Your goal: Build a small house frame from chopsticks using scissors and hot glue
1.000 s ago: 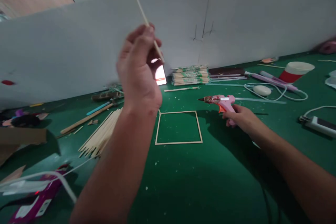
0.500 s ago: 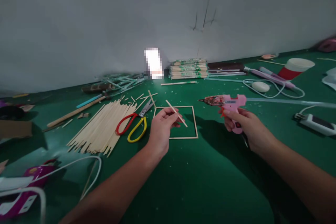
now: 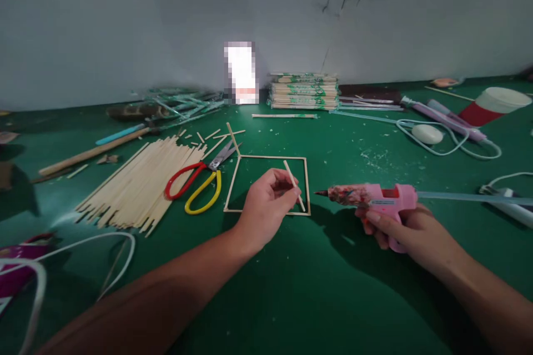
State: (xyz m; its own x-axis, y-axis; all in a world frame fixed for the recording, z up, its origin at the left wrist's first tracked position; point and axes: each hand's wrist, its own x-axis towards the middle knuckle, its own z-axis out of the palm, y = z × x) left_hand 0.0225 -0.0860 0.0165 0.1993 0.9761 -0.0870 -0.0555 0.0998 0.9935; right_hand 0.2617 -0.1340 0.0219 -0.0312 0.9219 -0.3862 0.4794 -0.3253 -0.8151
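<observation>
My left hand (image 3: pixel 266 208) pinches a short wooden stick (image 3: pixel 293 184) over the lower right corner of a square frame of sticks (image 3: pixel 233 183) that lies flat on the green table. My right hand (image 3: pixel 410 231) grips a pink glue gun (image 3: pixel 377 197) by its handle, its dark nozzle pointing left toward the stick, a little apart from it. A clear glue rod juts out of the gun's back to the right.
Red and yellow scissors (image 3: pixel 197 186) lie left of the frame, beside a loose pile of sticks (image 3: pixel 137 186). Bundled sticks (image 3: pixel 303 91) stand against the white wall. A red cup (image 3: pixel 491 105), cables (image 3: pixel 441 147) and a white device (image 3: pixel 514 208) are at right.
My left hand has come down from head height with the stick to the frame's right side. My right hand has lifted the glue gun and brought it nearer and lower.
</observation>
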